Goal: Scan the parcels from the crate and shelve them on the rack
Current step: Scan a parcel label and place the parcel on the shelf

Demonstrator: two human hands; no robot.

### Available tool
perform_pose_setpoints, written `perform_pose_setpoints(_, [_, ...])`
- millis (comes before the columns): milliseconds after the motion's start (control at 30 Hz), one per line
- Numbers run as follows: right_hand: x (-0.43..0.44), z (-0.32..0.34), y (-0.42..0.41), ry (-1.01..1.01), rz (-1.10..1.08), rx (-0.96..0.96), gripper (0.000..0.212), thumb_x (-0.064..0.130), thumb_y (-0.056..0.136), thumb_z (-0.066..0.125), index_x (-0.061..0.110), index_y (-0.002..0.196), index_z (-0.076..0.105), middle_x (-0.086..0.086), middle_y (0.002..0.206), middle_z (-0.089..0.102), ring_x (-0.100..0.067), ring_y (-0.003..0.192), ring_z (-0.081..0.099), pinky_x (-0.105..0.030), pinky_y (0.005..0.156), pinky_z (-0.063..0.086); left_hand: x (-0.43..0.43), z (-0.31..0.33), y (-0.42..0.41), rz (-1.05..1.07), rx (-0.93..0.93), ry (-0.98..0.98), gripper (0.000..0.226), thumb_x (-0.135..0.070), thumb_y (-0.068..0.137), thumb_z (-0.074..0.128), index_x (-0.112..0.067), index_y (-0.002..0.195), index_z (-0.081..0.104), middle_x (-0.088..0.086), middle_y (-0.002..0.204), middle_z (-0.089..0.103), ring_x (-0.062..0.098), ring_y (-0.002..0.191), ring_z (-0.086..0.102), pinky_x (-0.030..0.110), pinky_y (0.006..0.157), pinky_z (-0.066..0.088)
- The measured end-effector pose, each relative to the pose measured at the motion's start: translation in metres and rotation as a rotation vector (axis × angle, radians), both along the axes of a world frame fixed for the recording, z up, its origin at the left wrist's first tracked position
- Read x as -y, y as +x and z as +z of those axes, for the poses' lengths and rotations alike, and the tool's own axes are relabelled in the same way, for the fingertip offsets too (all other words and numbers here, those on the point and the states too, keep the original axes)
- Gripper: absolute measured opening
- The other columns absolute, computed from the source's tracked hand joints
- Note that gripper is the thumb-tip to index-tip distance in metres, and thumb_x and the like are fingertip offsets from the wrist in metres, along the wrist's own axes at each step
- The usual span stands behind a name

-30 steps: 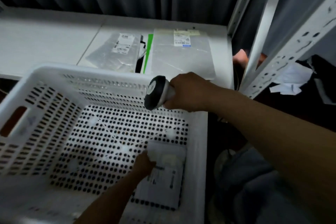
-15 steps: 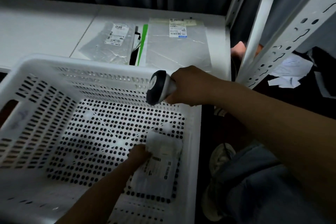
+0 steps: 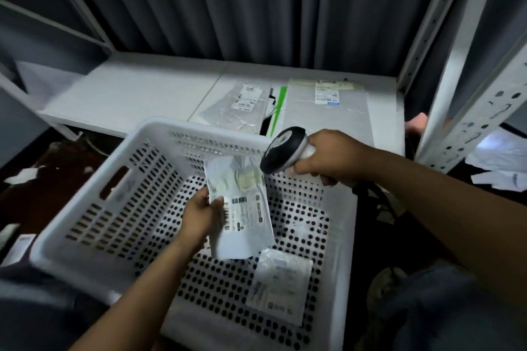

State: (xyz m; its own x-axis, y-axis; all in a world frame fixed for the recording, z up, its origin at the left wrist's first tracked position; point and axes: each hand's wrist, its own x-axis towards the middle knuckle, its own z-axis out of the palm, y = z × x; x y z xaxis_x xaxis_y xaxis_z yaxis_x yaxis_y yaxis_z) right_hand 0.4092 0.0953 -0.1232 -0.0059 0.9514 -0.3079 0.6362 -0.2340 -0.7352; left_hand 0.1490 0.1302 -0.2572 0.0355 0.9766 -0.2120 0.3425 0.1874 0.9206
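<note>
Seen from above, two bare forearms reach forward over a white perforated crate (image 3: pixel 94 225). Nearest the viewer, below and to the right of the left hand (image 3: pixel 199 216), a small flat parcel in a clear bag (image 3: pixel 281 288) lies on the crate's dotted floor, close to its right wall. The left hand grips the left edge of a white parcel (image 3: pixel 242 225), thumb on the front face and fingers behind, holding it up inside the crate, clear of the floor, with its barcode label facing the viewer. Just above and to the right of that parcel, the right hand (image 3: pixel 333 157) is wrapped around the handle of a white and black barcode scanner (image 3: pixel 282 151). The scanner's head points down and left at the parcel's top right corner and sits just beside it; whether they touch cannot be told. Beyond both hands and past the crate's far rim runs a low white shelf (image 3: pixel 137 94) of the rack. On it, straight ahead of the right hand, lie two flat grey bagged parcels, a smaller one (image 3: pixel 239 105) and a larger one (image 3: pixel 328 111), with a green-striped item (image 3: pixel 278 105) between them. To the right of the right hand stands a white perforated rack upright (image 3: pixel 467 111). A dark pleated curtain (image 3: pixel 256 3) hangs behind the shelf.
</note>
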Motion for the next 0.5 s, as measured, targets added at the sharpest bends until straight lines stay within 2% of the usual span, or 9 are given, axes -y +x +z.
perform_pose_setpoints(67, [-0.002, 0.002, 0.000, -0.035, -0.044, -0.085, 0.019, 0.017, 0.080, 0.073, 0.002, 0.077, 0.063, -0.009, 0.059, 0.060, -0.018, 0.046, 0.057, -0.028, 0.047, 0.047, -0.003, 0.013, -0.005, 0.012, 0.040, 0.066, 0.017, 0.001, 0.096, 0.052, -0.012, 0.098, 0.061, -0.004, 0.077, 0.065, 0.011, 0.067, 0.058, 0.026, 0.062, 0.047])
perform_pose_setpoints(167, [-0.006, 0.006, -0.002, -0.081, -0.089, -0.246, 0.017, 0.012, 0.085, 0.068, 0.002, 0.073, 0.060, -0.007, 0.055, 0.057, -0.018, 0.046, 0.054, -0.028, 0.048, 0.046, -0.007, 0.026, -0.013, 0.081, 0.124, 0.103, 0.017, 0.000, 0.098, 0.048, -0.012, 0.095, 0.059, 0.004, 0.072, 0.064, 0.017, 0.062, 0.060, 0.030, 0.061, 0.048])
perform_pose_setpoints(267, [-0.009, 0.008, -0.004, -0.101, -0.101, -0.306, 0.019, 0.012, 0.087, 0.066, 0.002, 0.073, 0.059, -0.008, 0.056, 0.057, -0.019, 0.046, 0.053, -0.028, 0.049, 0.045, -0.009, 0.034, -0.017, 0.146, 0.197, 0.128, 0.017, -0.001, 0.100, 0.044, -0.009, 0.101, 0.058, -0.002, 0.064, 0.066, 0.012, 0.058, 0.062, 0.023, 0.055, 0.050])
perform_pose_setpoints(333, [-0.011, 0.009, -0.006, -0.097, -0.102, -0.299, 0.019, 0.013, 0.086, 0.066, 0.001, 0.073, 0.059, -0.010, 0.057, 0.056, -0.019, 0.046, 0.053, -0.027, 0.048, 0.045, -0.010, 0.037, -0.019, 0.157, 0.245, 0.111, 0.018, -0.002, 0.100, 0.042, -0.006, 0.109, 0.057, -0.001, 0.066, 0.066, 0.013, 0.057, 0.063, 0.027, 0.053, 0.052])
perform_pose_setpoints(500, [-0.016, 0.008, -0.010, -0.107, -0.101, -0.331, 0.022, 0.011, 0.087, 0.065, 0.002, 0.068, 0.058, -0.008, 0.053, 0.055, -0.017, 0.043, 0.051, -0.026, 0.046, 0.045, -0.016, 0.034, -0.022, 0.206, 0.305, 0.113, 0.030, 0.003, 0.099, 0.042, -0.015, 0.114, 0.060, 0.000, 0.101, 0.071, 0.016, 0.091, 0.066, 0.032, 0.079, 0.052])
